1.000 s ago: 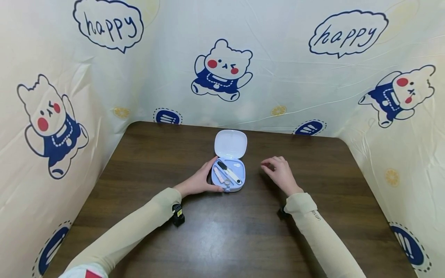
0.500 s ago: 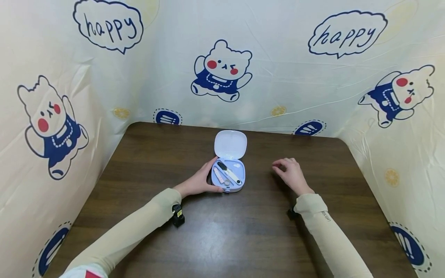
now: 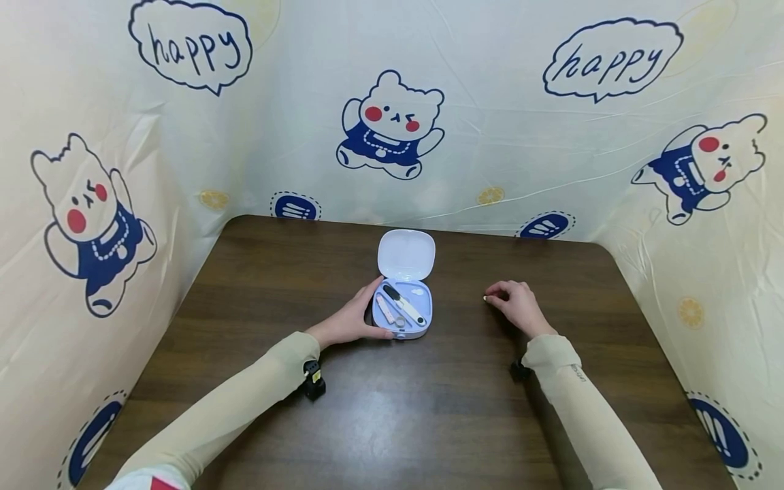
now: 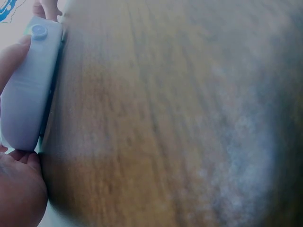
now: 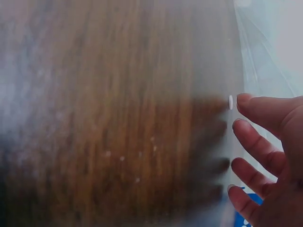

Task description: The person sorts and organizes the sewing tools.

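A light-blue case (image 3: 422,312) stands on the table with its pale lid (image 3: 406,254) raised. Inside lie a long white-and-black tool (image 3: 404,304), a pink-and-white stick (image 3: 385,308) and a small round silvery piece (image 3: 400,320). My left hand (image 3: 350,316) grips the case's left side, thumb along the front near its round button (image 4: 40,31). Right of the case, my right hand (image 3: 519,306) hovers low over the table with loosely bent fingers. A small white flat piece (image 5: 230,102) lies just below its fingertips, a narrow gap between them.
The brown wooden table (image 3: 367,415) has rounded far corners. Pale printed curtains (image 3: 294,122) hang behind it and on both sides. Tiny light specks (image 5: 138,179) dot the wood in the right wrist view.
My right hand has moved to the right, away from the case, and slowed. The small white piece has come into sight at its fingertips. My left hand and the case stay put.
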The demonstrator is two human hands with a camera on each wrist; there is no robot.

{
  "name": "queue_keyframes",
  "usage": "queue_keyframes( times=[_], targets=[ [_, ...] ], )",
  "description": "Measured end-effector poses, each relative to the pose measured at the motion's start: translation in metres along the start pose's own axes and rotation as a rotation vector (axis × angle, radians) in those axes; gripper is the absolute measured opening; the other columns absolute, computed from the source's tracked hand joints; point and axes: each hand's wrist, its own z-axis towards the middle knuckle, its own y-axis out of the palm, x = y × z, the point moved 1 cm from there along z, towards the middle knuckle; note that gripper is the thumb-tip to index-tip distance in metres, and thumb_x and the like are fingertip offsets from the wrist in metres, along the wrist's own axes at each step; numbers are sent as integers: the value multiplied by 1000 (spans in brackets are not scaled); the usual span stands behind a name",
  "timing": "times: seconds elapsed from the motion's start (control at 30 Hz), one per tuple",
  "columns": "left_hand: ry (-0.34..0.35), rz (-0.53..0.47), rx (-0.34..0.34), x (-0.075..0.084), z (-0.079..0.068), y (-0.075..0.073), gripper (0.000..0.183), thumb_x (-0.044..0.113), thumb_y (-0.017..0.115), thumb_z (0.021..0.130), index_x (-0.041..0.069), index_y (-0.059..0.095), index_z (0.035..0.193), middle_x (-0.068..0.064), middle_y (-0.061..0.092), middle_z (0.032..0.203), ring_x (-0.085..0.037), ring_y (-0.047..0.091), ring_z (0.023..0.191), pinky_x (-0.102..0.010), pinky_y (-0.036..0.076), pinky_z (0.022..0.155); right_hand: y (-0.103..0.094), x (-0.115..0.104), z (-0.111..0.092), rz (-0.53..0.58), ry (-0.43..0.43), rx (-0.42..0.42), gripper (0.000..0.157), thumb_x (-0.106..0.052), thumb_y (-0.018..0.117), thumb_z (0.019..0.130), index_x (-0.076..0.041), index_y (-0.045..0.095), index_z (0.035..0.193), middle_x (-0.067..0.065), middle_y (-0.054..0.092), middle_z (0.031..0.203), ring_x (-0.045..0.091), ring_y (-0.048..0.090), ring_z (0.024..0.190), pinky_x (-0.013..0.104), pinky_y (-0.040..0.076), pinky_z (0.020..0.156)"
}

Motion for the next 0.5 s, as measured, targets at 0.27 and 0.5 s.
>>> queue_keyframes(
  times=[0.27,0.5],
  targets=[
    [-15,0,-5,2,-1,0,125,45,89,81,26,2,169,-11,10,173,-29,14,158,-54,21,125,2,4,3,-18,12,5,11,-16,76,96,-7,78,103,12,73,98,34,52,98,50,39,89],
    [-10,10,-4,2,-1,0,125,45,89,82,24,2,169,-11,12,173,-29,16,158,-53,21,125,2,3,4,-26,28,2,8,-16,77,96,-9,78,99,12,72,98,35,51,100,56,37,94]
  ],
)
